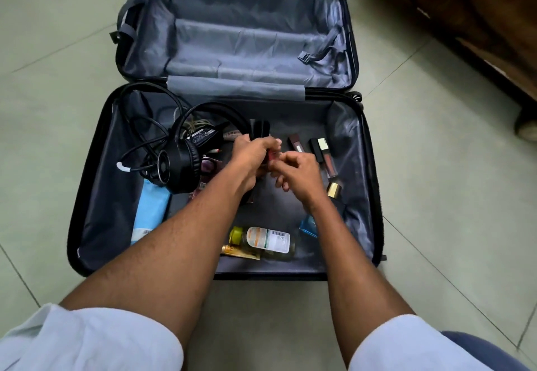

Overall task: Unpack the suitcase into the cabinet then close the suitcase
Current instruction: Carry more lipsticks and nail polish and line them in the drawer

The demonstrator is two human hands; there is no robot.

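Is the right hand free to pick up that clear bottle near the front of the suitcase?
Probably not yet: nothing covers the bottle, which lies just below the right hand, but that hand seems busy pinching a small red item with the left hand.

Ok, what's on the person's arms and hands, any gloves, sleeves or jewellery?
Both hands, left and right, are bare: no gloves, rings or watch visible. The forearms are uncovered too. Loose, pale blue-white sleeves end around the elbows, one on each arm.
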